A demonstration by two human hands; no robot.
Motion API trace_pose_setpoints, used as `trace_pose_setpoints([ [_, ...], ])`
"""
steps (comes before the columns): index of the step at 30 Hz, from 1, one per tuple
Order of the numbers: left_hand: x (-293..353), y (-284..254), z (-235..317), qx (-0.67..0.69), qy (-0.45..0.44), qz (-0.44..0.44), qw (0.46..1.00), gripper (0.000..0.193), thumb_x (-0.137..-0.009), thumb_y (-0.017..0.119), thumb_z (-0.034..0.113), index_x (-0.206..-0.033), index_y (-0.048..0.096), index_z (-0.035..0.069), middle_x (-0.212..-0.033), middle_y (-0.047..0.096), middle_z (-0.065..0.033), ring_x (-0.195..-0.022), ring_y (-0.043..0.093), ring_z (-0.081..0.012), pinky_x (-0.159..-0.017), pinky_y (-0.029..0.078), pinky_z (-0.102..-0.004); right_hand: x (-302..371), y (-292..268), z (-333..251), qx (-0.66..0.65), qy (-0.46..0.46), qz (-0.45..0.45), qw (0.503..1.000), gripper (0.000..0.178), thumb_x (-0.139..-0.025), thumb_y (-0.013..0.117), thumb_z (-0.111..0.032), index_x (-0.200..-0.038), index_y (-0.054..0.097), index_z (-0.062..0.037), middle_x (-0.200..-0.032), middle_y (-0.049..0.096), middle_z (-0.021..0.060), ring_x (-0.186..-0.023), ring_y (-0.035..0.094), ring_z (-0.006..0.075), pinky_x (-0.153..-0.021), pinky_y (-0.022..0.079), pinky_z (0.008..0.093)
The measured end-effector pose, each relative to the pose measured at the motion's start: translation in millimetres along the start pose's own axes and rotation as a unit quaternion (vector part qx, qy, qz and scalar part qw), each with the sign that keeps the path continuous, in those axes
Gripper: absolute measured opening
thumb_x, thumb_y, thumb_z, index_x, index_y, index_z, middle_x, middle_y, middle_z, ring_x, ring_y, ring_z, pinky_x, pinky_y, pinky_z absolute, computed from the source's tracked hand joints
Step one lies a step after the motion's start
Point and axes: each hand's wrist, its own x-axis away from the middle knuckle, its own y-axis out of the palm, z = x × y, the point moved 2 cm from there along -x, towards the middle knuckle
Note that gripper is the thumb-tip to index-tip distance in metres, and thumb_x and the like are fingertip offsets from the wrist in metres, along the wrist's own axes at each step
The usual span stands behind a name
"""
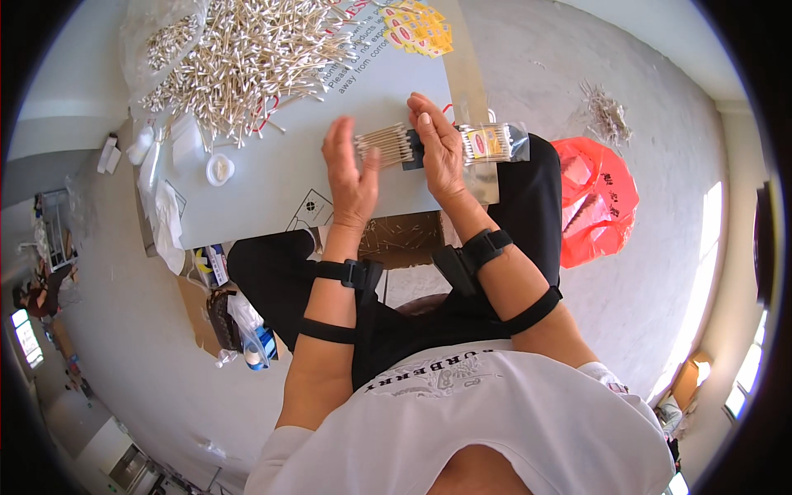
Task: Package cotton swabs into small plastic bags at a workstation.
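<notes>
A flat row of wooden-stick cotton swabs (pixel 384 146) lies on the grey table between my hands. My left hand (pixel 351 186) stands at its left end, fingers stretched up and thumb apart, the thumb touching or very close to the swabs. Against the right end of the row is a dark flat piece (pixel 414 152), partly hidden by my right hand (pixel 443 157). That hand rests on edge with its fingers extended and nothing visible in its palm. Just right of it, a clear packet of cotton swabs (pixel 488 143) with a yellow label sits at the table edge.
A large heap of loose swabs (pixel 247 66) covers the far left of the table (pixel 272 194). Yellow labels (pixel 419 29) are piled at the far edge. A small white tub (pixel 219 169) stands at left. A red plastic bag (pixel 598 202) is right of my knee; an open carton (pixel 402 239) sits below.
</notes>
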Motion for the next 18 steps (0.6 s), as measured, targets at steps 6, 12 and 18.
trace_pose_setpoints([
  [6,-10.1,25.3,-3.8,0.318,-0.108,0.155,0.929,0.058,-0.103,0.045,0.030,-0.147,0.031,-0.005,-0.152,0.032,-0.0165,-0.139,0.031,-0.0250,-0.116,0.020,-0.0374,1.2,17.6,6.1,0.005,-0.046,0.009,0.999,0.035,-0.103,0.047,-0.021,-0.126,0.055,0.0043,-0.142,0.047,0.0173,-0.131,0.044,0.0254,-0.110,0.033,0.0339],
  [12,-11.8,8.4,-5.0,0.214,-0.070,0.086,0.971,0.062,-0.099,0.053,0.030,-0.147,0.031,-0.003,-0.153,0.032,-0.0172,-0.142,0.029,-0.0266,-0.117,0.020,-0.0410,0.2,0.4,-5.2,0.081,-0.052,-0.019,0.995,0.025,-0.093,0.056,-0.003,-0.117,0.060,0.0029,-0.128,0.055,0.0137,-0.115,0.056,0.0201,-0.097,0.045,0.0298],
  [18,5.1,0.8,9.4,-0.228,0.051,-0.123,0.965,0.080,-0.088,0.065,0.036,-0.149,0.028,0.001,-0.155,0.026,-0.0199,-0.145,0.023,-0.0353,-0.117,0.016,-0.0521,9.0,-30.4,-28.2,0.331,-0.051,-0.112,0.936,0.020,-0.078,0.066,0.005,-0.098,0.066,-0.0003,-0.086,0.061,0.0077,-0.078,0.063,0.0190,-0.071,0.051,0.0294],
])
